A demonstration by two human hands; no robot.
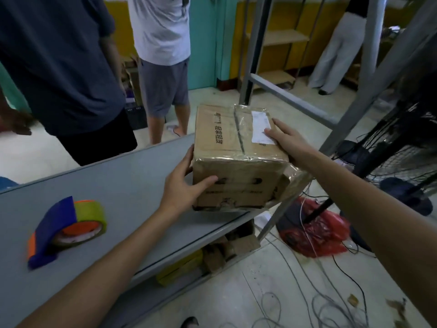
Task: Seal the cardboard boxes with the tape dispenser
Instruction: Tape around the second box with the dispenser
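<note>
Both hands hold a cardboard box (236,147) at the right end of the grey surface (118,176), its right corner past the edge (whether it rests there or is lifted, I cannot tell). The left hand (184,188) grips the near left corner, thumb on the front face, fingers round the side. The right hand (286,140) lies with straight fingers on the top, over a white label (260,126). The tape dispenser (66,228) lies well apart on the surface, to the left.
</note>
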